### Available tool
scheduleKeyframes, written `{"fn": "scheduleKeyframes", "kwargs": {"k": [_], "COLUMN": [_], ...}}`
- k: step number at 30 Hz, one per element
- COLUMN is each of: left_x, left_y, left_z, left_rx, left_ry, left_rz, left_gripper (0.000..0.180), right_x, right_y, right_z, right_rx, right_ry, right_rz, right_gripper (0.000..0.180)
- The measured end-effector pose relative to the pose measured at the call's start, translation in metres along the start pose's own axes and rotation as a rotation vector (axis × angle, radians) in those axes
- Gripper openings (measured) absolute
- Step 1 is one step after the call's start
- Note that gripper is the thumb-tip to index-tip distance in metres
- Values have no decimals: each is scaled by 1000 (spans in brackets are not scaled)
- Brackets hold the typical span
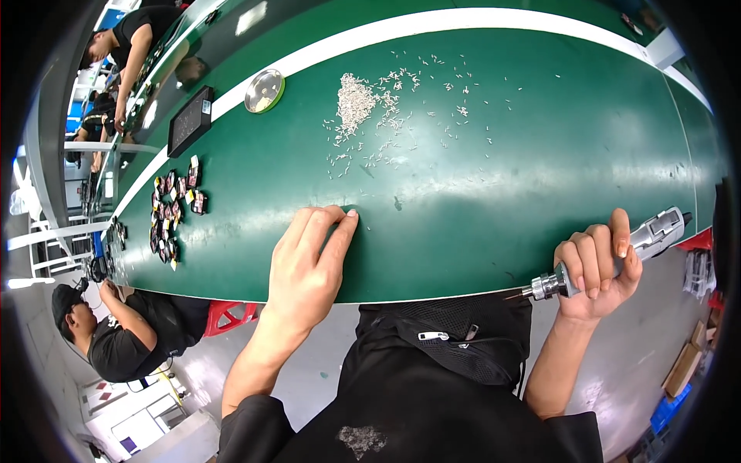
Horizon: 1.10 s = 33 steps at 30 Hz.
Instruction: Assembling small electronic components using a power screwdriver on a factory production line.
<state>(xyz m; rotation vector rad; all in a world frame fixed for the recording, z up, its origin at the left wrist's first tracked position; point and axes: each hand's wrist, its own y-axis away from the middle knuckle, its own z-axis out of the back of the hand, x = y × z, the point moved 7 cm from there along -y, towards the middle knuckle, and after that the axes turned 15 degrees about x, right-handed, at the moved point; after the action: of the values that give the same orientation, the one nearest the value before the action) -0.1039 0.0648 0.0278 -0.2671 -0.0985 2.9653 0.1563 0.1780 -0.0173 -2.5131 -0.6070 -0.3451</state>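
Note:
My right hand (598,266) is wrapped round a grey electric screwdriver (656,235) at the table's right front edge. Its thin bit points left, toward the front of my body. My left hand (309,258) rests on the green table (463,255), palm down, with thumb and index fingertips close together. Whether a small piece lies between them cannot be made out. Just right of those fingertips lies one tiny pale piece (368,228). Farther off is a heap of small silvery-white pieces (355,104), probably screws, with many more scattered to its right.
Several small dark parts with coloured wires or labels (171,204) lie at the left. Behind them are a black tray (191,122) and a round dish (265,91). A white strip (432,21) borders the far side. Other people (127,332) work at the left, near a red stool (229,316).

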Motion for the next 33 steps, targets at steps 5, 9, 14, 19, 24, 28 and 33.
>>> {"fn": "scheduleKeyframes", "kwargs": {"k": [5, 9, 14, 19, 24, 28, 33], "left_x": [-10, -12, -12, -18, -60, -80, -91], "left_y": [-7, -7, -14, -9, -11, -17, -16], "left_z": [-1, -2, -1, -4, -27, -42, -51], "left_rx": [76, 88, 79, -47, -79, -2, 38], "left_ry": [-161, -210, -93, 649, 1503, 1863, 2068], "left_rz": [-194, -228, -170, 13, -2, -88, -111], "left_gripper": [32, 32, 22, 6, 13, 14, 16], "right_x": [2, 2, 2, 1, -8, 0, 2], "right_y": [1, 2, 2, 0, -25, -33, -31], "right_z": [0, -2, -2, -4, -51, -72, -75], "right_rx": [-5, -10, -27, -61, 170, 114, 64], "right_ry": [7, 6, 30, 58, 77, 122, 89], "right_rz": [11, 13, -2, -5, 48, 89, 175], "right_gripper": [13, 12, 12, 13, 11, 11, 12]}}
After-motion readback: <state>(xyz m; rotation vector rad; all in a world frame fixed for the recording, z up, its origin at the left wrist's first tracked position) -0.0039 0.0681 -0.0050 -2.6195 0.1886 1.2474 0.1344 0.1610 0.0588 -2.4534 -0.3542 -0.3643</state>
